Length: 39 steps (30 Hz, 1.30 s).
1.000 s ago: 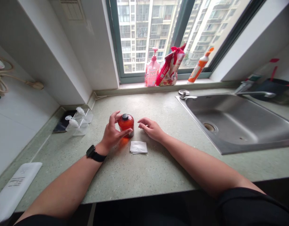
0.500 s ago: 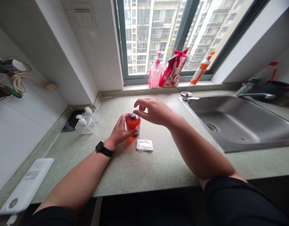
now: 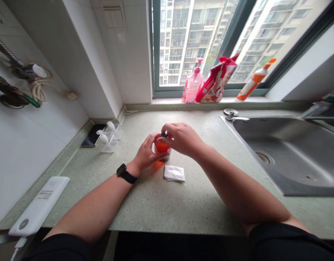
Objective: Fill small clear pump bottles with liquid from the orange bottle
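A see-through orange-red bottle (image 3: 161, 148) stands upright on the speckled green countertop (image 3: 145, 203). My left hand (image 3: 148, 153) wraps round its left side, thumb across the front. From the right, my right hand (image 3: 183, 138) reaches over the top, its fingers closed around the dark bottle cap (image 3: 164, 135). The fingers partly hide the cap, so I cannot see whether it sits fully on the neck. Just in front of the bottle lies a folded white tissue (image 3: 174, 173).
Clear plastic holders (image 3: 110, 139) and a dark flat slab (image 3: 93, 136) occupy the left corner. A white power bank (image 3: 39, 204) lies at the front left. To the right is a steel sink (image 3: 285, 145). A pink pump bottle (image 3: 192, 87), red bag (image 3: 217, 81) and orange-white bottle (image 3: 254, 83) line the windowsill.
My right hand has come down from above the bottle and closed on its cap. My left hand keeps its hold. The whole view has shifted slightly.
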### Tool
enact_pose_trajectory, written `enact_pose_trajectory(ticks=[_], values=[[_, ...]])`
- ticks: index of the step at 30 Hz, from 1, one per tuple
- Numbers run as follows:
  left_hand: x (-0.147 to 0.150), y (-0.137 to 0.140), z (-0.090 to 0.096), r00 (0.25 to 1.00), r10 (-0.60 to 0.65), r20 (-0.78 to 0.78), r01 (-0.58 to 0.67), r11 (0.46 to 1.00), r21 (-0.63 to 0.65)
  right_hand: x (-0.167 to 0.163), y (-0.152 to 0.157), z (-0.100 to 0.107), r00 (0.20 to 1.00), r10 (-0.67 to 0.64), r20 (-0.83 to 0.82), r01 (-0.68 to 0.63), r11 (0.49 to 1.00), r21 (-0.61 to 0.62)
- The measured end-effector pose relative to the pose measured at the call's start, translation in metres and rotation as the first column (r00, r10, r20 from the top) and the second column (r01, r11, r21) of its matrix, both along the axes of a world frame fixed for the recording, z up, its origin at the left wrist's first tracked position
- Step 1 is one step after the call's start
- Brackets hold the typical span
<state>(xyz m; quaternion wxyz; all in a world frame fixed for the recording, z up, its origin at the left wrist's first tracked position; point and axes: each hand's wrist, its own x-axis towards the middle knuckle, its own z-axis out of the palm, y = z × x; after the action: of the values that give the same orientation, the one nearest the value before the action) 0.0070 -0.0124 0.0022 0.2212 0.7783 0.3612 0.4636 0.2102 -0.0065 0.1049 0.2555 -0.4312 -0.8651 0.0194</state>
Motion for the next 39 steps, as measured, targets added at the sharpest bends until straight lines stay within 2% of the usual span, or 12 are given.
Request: enact_pose_trajectory(ticks=[4, 10, 14, 21, 25, 28, 32, 37, 39], values=[[0.004, -0.001, 0.001, 1.000, -0.001, 0.031, 0.002, 0.999, -0.045, 0.002, 0.003, 0.000, 0.998, 0.053, 0.026, -0.053, 0.999, -0.007], [0.005, -0.002, 0.004, 0.997, -0.030, 0.073, 0.037, 0.995, -0.090, 0.003, 0.004, -0.002, 0.992, 0.038, 0.120, -0.049, 0.995, 0.090], [0.005, -0.002, 0.005, 0.996, -0.042, 0.079, 0.051, 0.992, -0.119, 0.007, 0.007, -0.003, 0.984, 0.077, 0.160, -0.097, 0.988, 0.122], [0.004, -0.001, 0.005, 0.996, -0.063, 0.071, 0.072, 0.988, -0.135, 0.017, 0.008, 0.001, 0.964, 0.187, 0.190, -0.203, 0.977, 0.068], [0.004, 0.000, 0.005, 0.992, -0.088, 0.090, 0.098, 0.988, -0.116, 0.028, 0.004, 0.010, 0.960, 0.256, 0.112, -0.256, 0.966, -0.016], [0.003, 0.000, 0.005, 0.988, -0.111, 0.108, 0.123, 0.986, -0.110, 0.032, 0.002, 0.016, 0.980, 0.189, 0.064, -0.186, 0.981, -0.054], [0.003, -0.001, 0.005, 0.988, -0.114, 0.102, 0.127, 0.984, -0.129, 0.026, -0.002, 0.017, 0.989, 0.081, 0.125, -0.074, 0.995, -0.061], [0.004, -0.002, 0.005, 0.992, -0.085, 0.089, 0.098, 0.984, -0.147, 0.013, -0.009, 0.014, 0.959, 0.281, 0.044, -0.279, 0.959, -0.051], [0.004, -0.002, 0.004, 0.992, -0.088, 0.096, 0.101, 0.984, -0.143, 0.013, -0.008, 0.013, 0.963, 0.269, 0.016, -0.269, 0.963, -0.024]])
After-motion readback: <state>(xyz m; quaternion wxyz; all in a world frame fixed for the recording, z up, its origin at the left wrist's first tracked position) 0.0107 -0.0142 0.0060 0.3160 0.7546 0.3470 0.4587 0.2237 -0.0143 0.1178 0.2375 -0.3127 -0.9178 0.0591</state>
